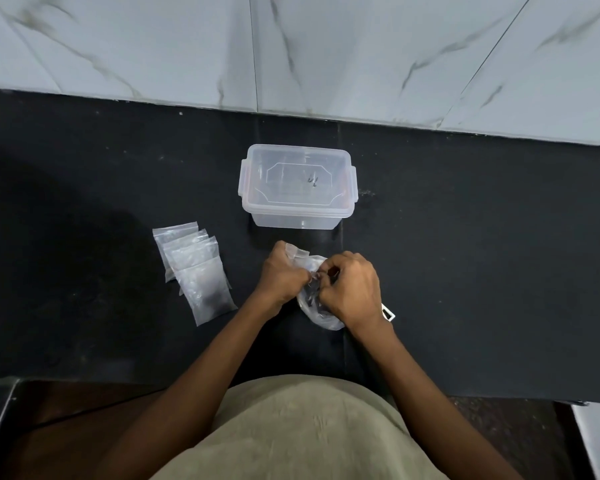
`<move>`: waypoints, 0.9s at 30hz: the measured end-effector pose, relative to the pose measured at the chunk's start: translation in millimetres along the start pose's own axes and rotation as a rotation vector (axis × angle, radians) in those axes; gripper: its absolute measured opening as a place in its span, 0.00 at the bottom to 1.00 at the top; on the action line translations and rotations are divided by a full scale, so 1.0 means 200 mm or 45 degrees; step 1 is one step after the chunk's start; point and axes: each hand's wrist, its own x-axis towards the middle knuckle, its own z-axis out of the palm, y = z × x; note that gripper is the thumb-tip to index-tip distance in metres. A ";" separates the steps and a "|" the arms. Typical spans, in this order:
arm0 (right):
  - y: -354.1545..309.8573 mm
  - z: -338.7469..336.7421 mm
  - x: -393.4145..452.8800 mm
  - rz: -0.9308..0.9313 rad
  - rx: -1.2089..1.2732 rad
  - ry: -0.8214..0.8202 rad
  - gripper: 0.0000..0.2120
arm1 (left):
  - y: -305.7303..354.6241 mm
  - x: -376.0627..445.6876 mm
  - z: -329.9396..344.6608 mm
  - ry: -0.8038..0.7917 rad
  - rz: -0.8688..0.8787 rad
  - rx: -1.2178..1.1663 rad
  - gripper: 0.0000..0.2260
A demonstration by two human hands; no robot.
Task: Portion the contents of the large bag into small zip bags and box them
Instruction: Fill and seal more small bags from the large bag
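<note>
Small zip bags lie fanned on the dark surface at the left, ready to hand, with the lidded clear box farther off. Right of them, the left hand grips one small bag's mouth while the right hand, fingers curled, pinches at the large bag, probably drawing out contents.

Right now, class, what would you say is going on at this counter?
A person is working both hands at a clear plastic bag on the black counter. The left hand grips a small zip bag, and the right hand pinches at the bag's mouth. A stack of small zip bags lies to the left. The clear lidded box sits behind, shut.
</note>
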 end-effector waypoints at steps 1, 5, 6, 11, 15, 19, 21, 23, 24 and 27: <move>0.00 0.00 0.01 0.011 0.033 -0.020 0.06 | 0.00 0.00 0.00 0.004 -0.006 -0.021 0.19; 0.01 -0.04 0.00 0.097 0.280 -0.089 0.07 | 0.01 0.00 0.01 0.090 -0.038 -0.108 0.18; 0.01 -0.06 0.00 0.124 0.340 -0.112 0.08 | 0.01 0.01 0.01 0.117 -0.046 -0.117 0.17; 0.03 -0.11 0.01 0.120 0.360 -0.187 0.11 | 0.02 0.01 0.01 0.127 -0.060 -0.149 0.16; 0.02 -0.09 0.00 0.006 0.182 -0.235 0.14 | 0.03 0.01 0.01 0.074 -0.080 -0.218 0.16; -0.01 -0.06 -0.01 -0.056 0.115 -0.091 0.11 | 0.05 -0.02 -0.01 -0.045 -0.126 -0.254 0.22; -0.01 -0.04 -0.01 -0.058 0.043 -0.058 0.11 | 0.07 -0.03 -0.02 -0.073 -0.122 -0.266 0.20; -0.01 -0.03 -0.01 -0.045 -0.004 -0.022 0.12 | 0.07 -0.03 -0.02 -0.071 -0.103 -0.269 0.17; -0.01 -0.02 -0.01 -0.041 -0.019 -0.004 0.12 | 0.07 -0.03 -0.02 -0.063 -0.087 -0.268 0.16; -0.02 -0.01 -0.02 -0.019 -0.080 0.022 0.10 | 0.05 -0.03 -0.01 -0.032 -0.039 -0.246 0.12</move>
